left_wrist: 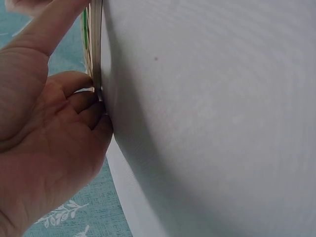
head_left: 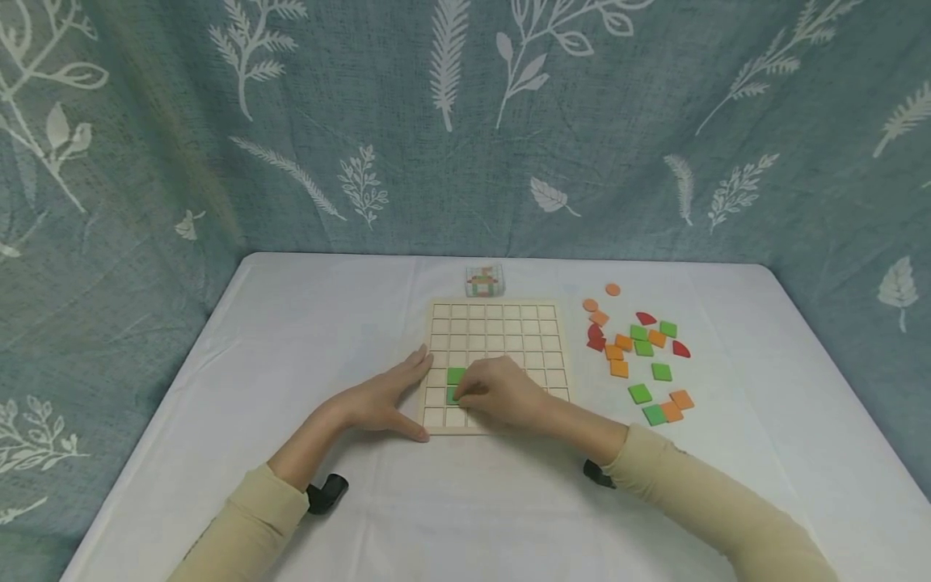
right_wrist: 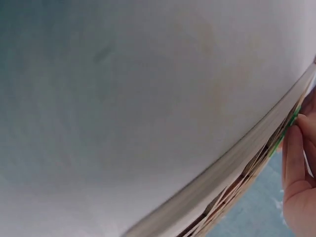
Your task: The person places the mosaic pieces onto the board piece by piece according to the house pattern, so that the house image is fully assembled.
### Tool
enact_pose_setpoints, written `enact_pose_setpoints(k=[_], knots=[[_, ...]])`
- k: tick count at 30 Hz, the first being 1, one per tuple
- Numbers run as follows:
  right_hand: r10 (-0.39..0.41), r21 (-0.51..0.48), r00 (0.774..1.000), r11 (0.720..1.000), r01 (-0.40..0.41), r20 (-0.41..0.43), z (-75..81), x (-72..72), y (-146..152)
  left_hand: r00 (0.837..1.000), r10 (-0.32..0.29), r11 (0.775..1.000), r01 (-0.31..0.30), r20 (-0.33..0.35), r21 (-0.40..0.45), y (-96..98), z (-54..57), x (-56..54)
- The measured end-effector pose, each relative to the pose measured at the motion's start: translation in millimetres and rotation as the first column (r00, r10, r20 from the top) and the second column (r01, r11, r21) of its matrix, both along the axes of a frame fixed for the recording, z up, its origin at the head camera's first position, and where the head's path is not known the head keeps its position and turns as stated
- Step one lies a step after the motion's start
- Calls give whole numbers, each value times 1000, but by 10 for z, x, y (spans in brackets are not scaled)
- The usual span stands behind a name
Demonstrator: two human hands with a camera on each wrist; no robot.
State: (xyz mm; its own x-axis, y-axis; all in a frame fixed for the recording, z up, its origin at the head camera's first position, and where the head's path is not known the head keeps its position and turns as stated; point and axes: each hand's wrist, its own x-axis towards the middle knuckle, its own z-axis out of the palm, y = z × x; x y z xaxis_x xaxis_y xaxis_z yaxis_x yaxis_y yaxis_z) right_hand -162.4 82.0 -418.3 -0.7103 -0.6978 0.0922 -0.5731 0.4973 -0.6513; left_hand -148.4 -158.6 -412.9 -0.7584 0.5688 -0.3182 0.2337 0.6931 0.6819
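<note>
A pale wooden grid board [head_left: 494, 319] lies flat on the white table. My left hand [head_left: 381, 396] touches its left side with fingers spread; the thumb is by the lower left corner, and in the left wrist view the left hand [left_wrist: 54, 128] has its fingertips against the board's edge [left_wrist: 97, 44]. Low on the left of the grid, my right hand [head_left: 505, 392] pinches a green square tile [head_left: 452, 396], partly hidden by the fingers. Another green tile [head_left: 456, 376] sits in the cell just above. The right wrist view shows the right hand's [right_wrist: 301, 153] fingertips at green on the board.
Loose green squares [head_left: 661, 372], orange squares [head_left: 619, 369], orange discs [head_left: 613, 289] and red quarter-round pieces [head_left: 680, 348] are scattered right of the board. A small patterned box [head_left: 484, 281] stands behind it. A patterned curtain [head_left: 436, 202] hangs beyond the table.
</note>
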Motion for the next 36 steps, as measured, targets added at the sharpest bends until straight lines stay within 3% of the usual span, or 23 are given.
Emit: enact_pose_setpoints(k=[4,8,13,16,21,27,36], knots=[[-86,-12,991,996,88,104,18,14,70,1000,5,1000,-5,3,1,5,10,2],[-204,-26,953,976,215,223,60,14,232,1000,13,1000,-13,3,-7,13,-3,-1],[-299,-38,915,947,320,271,107,21,566,1000,17,1000,-17,-6,-22,19,-30,-13],[-347,-15,902,932,363,259,116,55,826,1000,18,1000,-18,-12,-25,20,-40,-18],[-402,51,903,915,399,152,108,135,1335,1000,17,1000,-18,-13,-26,17,-57,-27],[-487,181,873,861,476,20,104,238,1858,1000,12,1000,-13,-10,-15,12,-65,-27],[-497,215,868,846,487,-10,88,291,2054,1000,21,1000,-21,-3,-21,15,-55,-24]])
